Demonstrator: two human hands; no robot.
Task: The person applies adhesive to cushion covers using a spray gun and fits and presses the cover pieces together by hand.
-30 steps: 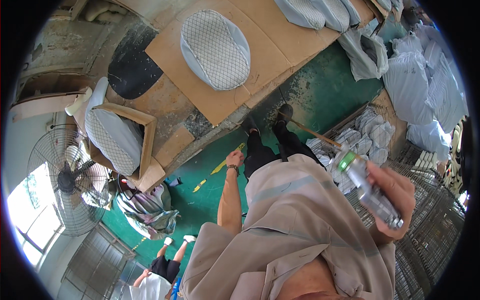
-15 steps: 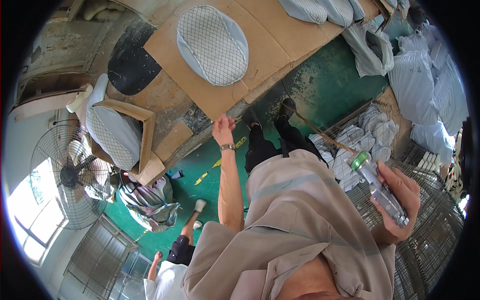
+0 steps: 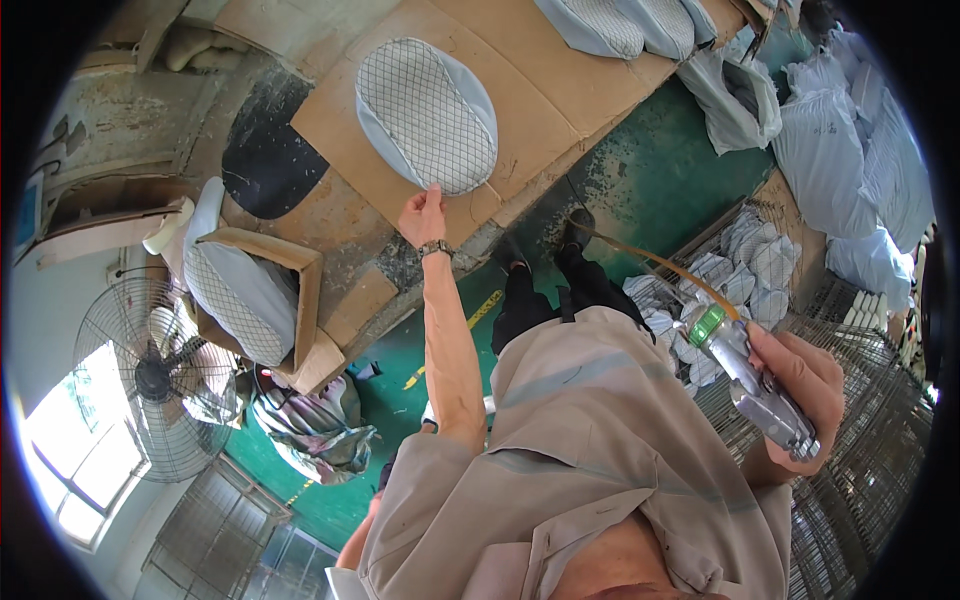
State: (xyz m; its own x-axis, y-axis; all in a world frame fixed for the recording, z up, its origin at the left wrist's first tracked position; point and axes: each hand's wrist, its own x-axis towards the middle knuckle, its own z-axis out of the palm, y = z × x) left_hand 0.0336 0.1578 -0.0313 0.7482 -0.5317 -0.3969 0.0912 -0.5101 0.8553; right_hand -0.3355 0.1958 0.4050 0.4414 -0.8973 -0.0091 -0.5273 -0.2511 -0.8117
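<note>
I have my right hand [image 3: 805, 385] gripping a metal tool [image 3: 738, 372]; my left hand [image 3: 424, 217], hold unclear, touches the quilted pad [image 3: 430, 120] on the counter [image 3: 348, 222]. Left of it, an open box [image 3: 309, 305] holds another pad [image 3: 235, 300].

Cushion [image 3: 428, 115] on cardboard [image 3: 525, 110] on the table [image 3: 345, 225], just before the left grip [image 3: 423, 215].
Left of that grip stands the fan [image 3: 153, 380]; well to its right, the right grip [image 3: 795, 390] holds the tool [image 3: 738, 368], with bags [image 3: 830, 150] well ahead of it.
</note>
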